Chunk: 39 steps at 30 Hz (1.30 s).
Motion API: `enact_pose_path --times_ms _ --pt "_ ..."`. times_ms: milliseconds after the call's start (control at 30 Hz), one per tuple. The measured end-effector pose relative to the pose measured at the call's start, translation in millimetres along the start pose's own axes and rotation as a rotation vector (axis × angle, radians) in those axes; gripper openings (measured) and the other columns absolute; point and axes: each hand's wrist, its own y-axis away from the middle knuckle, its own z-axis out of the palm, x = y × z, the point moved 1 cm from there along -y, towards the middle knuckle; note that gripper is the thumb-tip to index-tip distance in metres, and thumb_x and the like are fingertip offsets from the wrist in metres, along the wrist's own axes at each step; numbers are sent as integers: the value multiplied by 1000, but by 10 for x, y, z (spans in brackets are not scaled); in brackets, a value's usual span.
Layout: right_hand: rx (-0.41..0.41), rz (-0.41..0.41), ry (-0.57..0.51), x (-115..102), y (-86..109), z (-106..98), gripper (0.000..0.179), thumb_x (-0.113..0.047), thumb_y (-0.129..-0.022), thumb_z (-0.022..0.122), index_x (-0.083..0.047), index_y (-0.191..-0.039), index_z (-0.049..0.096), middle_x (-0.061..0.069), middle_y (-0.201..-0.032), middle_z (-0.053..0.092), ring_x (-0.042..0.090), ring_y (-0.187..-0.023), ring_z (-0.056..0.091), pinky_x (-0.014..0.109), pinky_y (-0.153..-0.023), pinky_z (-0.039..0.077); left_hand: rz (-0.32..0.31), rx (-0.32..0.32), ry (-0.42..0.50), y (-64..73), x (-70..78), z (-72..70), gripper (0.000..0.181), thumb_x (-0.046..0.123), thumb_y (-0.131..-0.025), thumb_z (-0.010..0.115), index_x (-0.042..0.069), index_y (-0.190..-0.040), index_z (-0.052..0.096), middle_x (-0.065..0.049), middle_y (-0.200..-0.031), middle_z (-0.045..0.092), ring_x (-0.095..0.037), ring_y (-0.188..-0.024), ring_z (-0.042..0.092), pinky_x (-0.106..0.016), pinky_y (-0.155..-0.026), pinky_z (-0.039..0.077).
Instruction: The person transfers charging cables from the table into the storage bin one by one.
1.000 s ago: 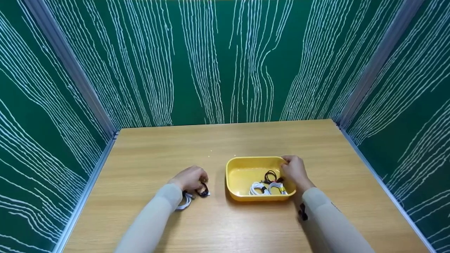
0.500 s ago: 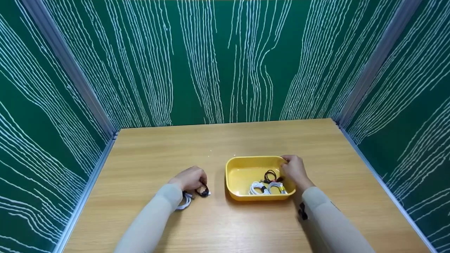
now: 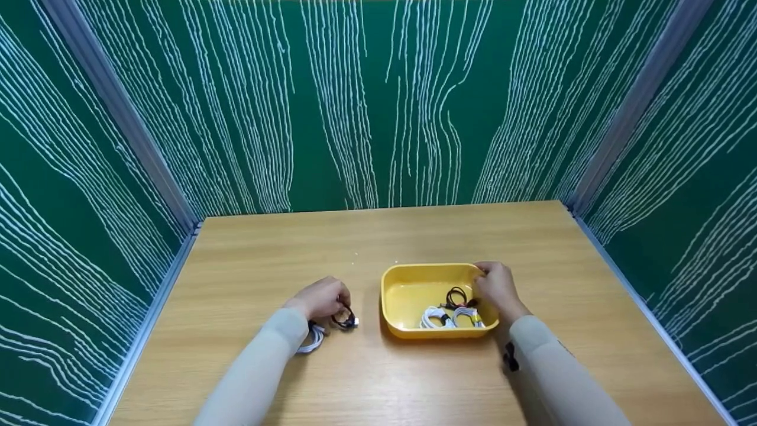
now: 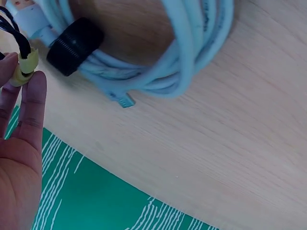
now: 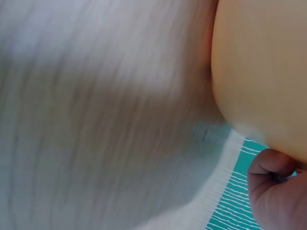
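In the left wrist view, my left hand [image 4: 24, 143] pinches a coiled black cable [image 4: 20, 42] at its yellow tie, between thumb and fingertips. The head view shows the black coil's lower end and light connector [image 3: 356, 322] pointing right, beside my left hand [image 3: 322, 297]. Close by lies a coiled white cable [image 4: 184, 57] with a black strap [image 4: 76, 46], partly behind my sleeve in the head view. My right hand [image 3: 498, 290] grips the right rim of a yellow plastic bin [image 3: 437, 334]; the right wrist view has its curled fingers [image 5: 271, 162] at the bin's edge.
Inside the bin, towards its right side, lie a white coil with a black strap [image 3: 444, 319], another white coil with a yellow tie [image 3: 475, 319] and a dark coil [image 3: 448, 294]. Green walls [image 3: 331, 118] with white lines enclose the wooden tabletop [image 3: 284, 242].
The black cable's connector end has shifted slightly right and up with a small movement of my left hand. My right hand stays on the bin's rim.
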Motion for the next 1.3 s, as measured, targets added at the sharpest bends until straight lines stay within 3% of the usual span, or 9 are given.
enact_pose_path --times_ms 133,400,767,1133,1300 --pt "-5 11 -8 -10 9 0 38 10 -92 55 6 -122 78 28 -116 77 30 -95 67 26 -72 51 -1 16 20 4 8 -16 19 -5 -88 70 8 -92 83 -5 -90 78 -19 -89 66 -43 -89 58" --pt "23 -46 38 -8 16 -15 36 9 -90 57 6 -119 79 27 -112 79 33 -95 69 30 -76 52 -13 43 80 19 -13 -32 24 -5 -90 66 10 -93 84 -2 -95 79 -16 -91 66 -41 -89 58" --pt "38 -44 32 27 5 10 33 7 -89 58 5 -113 81 24 -103 79 32 -91 67 30 -74 50 8 61 75 41 40 -66 20 -2 -94 67 8 -95 84 -5 -97 79 -17 -91 67 -41 -88 59" --pt "24 -25 21 12 6 2 34 8 -91 58 5 -118 80 27 -113 78 35 -99 69 33 -79 54 12 69 106 49 92 -83 16 1 -96 69 8 -97 84 -3 -96 78 -15 -88 65 -39 -86 59" --pt "31 -44 11 -3 4 3 31 9 -90 59 7 -113 80 24 -100 78 29 -85 65 27 -68 49 -18 64 127 47 123 -98 17 1 -96 69 8 -98 84 -1 -96 77 -13 -88 63 -37 -85 58"
